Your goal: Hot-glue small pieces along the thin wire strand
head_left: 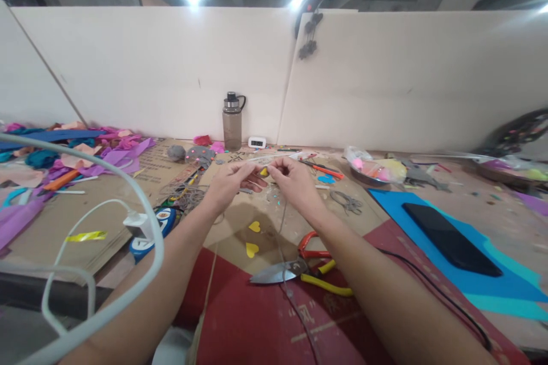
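Observation:
Near the middle of the cardboard-covered table, my left hand point(234, 181) and my right hand point(295, 179) almost meet. A small yellow piece point(264, 171) sits between their fingertips, pinched by my left thumb and finger. My right thumb and index finger are closed close beside it; whether they grip the piece or a thin strand is too small to tell. Below the hands lie two yellow paper hearts point(252, 250). A thin grey cord point(290, 292) runs down from the hands, crossing the blades of the scissors point(277, 272), which have red and yellow handles.
A bottle point(232, 125) and small clock point(257, 142) stand by the partition. Left are coloured scraps point(115, 154), a tape measure point(165, 222) and a white cable point(148, 205). Right are a phone point(449, 239) on blue sheets point(400, 228) and a dish point(370, 177) of bits.

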`<move>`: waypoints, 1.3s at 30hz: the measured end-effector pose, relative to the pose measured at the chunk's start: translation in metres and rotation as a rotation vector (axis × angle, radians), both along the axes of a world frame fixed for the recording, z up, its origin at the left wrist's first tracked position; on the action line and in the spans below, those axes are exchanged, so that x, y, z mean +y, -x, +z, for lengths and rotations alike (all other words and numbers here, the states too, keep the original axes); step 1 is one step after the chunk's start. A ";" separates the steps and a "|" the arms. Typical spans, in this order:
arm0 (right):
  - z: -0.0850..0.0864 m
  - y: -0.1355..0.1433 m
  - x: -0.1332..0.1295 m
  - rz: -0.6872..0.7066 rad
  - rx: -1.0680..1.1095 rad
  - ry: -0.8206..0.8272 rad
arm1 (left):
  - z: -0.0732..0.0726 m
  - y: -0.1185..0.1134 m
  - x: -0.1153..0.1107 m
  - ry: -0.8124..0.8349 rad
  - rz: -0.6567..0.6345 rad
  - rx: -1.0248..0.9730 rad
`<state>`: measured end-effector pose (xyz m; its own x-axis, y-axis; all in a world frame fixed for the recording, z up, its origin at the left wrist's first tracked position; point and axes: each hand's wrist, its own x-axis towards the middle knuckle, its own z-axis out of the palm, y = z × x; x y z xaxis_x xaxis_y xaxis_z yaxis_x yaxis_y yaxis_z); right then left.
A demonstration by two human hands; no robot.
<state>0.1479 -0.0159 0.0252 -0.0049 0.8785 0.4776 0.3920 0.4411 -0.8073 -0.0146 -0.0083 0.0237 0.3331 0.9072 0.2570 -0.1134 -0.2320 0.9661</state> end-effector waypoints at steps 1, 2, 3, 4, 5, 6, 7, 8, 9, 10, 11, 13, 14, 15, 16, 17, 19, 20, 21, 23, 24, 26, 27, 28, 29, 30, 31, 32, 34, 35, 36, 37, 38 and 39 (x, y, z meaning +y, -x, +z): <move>-0.001 -0.002 0.001 0.007 -0.014 0.007 | 0.000 0.001 0.001 0.012 0.019 0.000; -0.001 -0.003 0.001 0.012 -0.034 0.007 | 0.000 0.002 0.002 -0.001 0.055 0.021; -0.002 -0.004 0.001 0.010 -0.057 0.000 | 0.001 0.002 0.002 -0.040 0.101 0.066; -0.002 -0.005 0.001 0.004 -0.085 -0.015 | 0.001 0.003 0.001 -0.096 0.147 0.130; -0.002 -0.005 0.000 -0.004 -0.117 -0.036 | 0.001 0.003 0.001 -0.163 0.186 0.209; -0.002 -0.005 0.000 -0.012 -0.154 -0.062 | 0.001 0.002 0.000 -0.232 0.217 0.292; -0.001 -0.005 -0.001 -0.020 -0.195 -0.092 | 0.001 0.002 -0.001 -0.296 0.243 0.371; -0.001 -0.004 -0.002 -0.030 -0.237 -0.123 | 0.001 0.001 -0.002 -0.349 0.262 0.436; -0.001 -0.004 -0.003 -0.039 -0.278 -0.153 | 0.000 0.000 -0.003 -0.381 0.274 0.483; -0.001 -0.003 -0.004 -0.048 -0.314 -0.180 | 0.000 -0.001 -0.003 -0.392 0.275 0.514; -0.001 -0.003 -0.005 -0.057 -0.346 -0.203 | -0.001 -0.001 -0.004 -0.390 0.273 0.530; -0.002 -0.001 -0.006 -0.062 -0.388 -0.234 | -0.002 -0.003 -0.006 -0.378 0.276 0.538; -0.003 -0.001 -0.006 -0.055 -0.395 -0.240 | -0.002 -0.003 -0.006 -0.380 0.286 0.535; -0.003 0.000 -0.006 -0.044 -0.394 -0.241 | -0.002 -0.003 -0.007 -0.386 0.303 0.530; -0.004 0.000 -0.006 -0.031 -0.386 -0.239 | -0.002 -0.003 -0.007 -0.388 0.323 0.518; -0.005 0.001 -0.007 -0.020 -0.372 -0.235 | -0.002 -0.003 -0.007 -0.375 0.340 0.490; -0.007 0.002 -0.007 -0.011 -0.330 -0.231 | -0.002 -0.004 -0.008 -0.307 0.361 0.387; -0.007 0.002 -0.008 -0.013 -0.307 -0.233 | -0.001 -0.004 -0.007 -0.270 0.368 0.329; -0.008 0.003 -0.008 -0.014 -0.287 -0.236 | -0.001 -0.005 -0.007 -0.241 0.371 0.278; -0.009 0.005 -0.010 -0.016 -0.253 -0.244 | -0.001 -0.006 -0.007 -0.218 0.378 0.221; -0.009 0.006 -0.010 -0.017 -0.240 -0.243 | -0.001 -0.006 -0.007 -0.221 0.384 0.212; -0.009 0.008 -0.012 -0.028 -0.218 -0.229 | -0.003 -0.007 -0.006 -0.234 0.398 0.207; -0.009 0.009 -0.012 -0.036 -0.207 -0.220 | -0.003 -0.007 -0.007 -0.237 0.405 0.204; -0.009 0.009 -0.013 -0.045 -0.196 -0.212 | -0.004 -0.007 -0.007 -0.237 0.409 0.200; -0.009 0.010 -0.013 -0.052 -0.188 -0.204 | -0.005 -0.007 -0.007 -0.237 0.411 0.193; -0.009 0.011 -0.013 -0.058 -0.179 -0.200 | -0.005 -0.007 -0.007 -0.237 0.410 0.186; -0.009 0.011 -0.013 -0.065 -0.170 -0.196 | -0.006 -0.008 -0.007 -0.237 0.410 0.179; -0.009 0.012 -0.014 -0.071 -0.162 -0.193 | -0.006 -0.008 -0.008 -0.238 0.409 0.172; -0.009 0.012 -0.014 -0.081 -0.152 -0.184 | -0.006 -0.008 -0.008 -0.241 0.412 0.164; -0.009 0.012 -0.014 -0.084 -0.149 -0.179 | -0.006 -0.009 -0.009 -0.241 0.414 0.162; -0.009 0.012 -0.014 -0.086 -0.148 -0.175 | -0.006 -0.009 -0.009 -0.239 0.417 0.158; -0.009 0.012 -0.014 -0.087 -0.148 -0.171 | -0.006 -0.009 -0.009 -0.239 0.419 0.154; -0.008 0.012 -0.014 -0.087 -0.148 -0.169 | -0.005 -0.010 -0.010 -0.239 0.419 0.150; -0.008 0.013 -0.014 -0.088 -0.149 -0.166 | -0.005 -0.010 -0.010 -0.239 0.419 0.145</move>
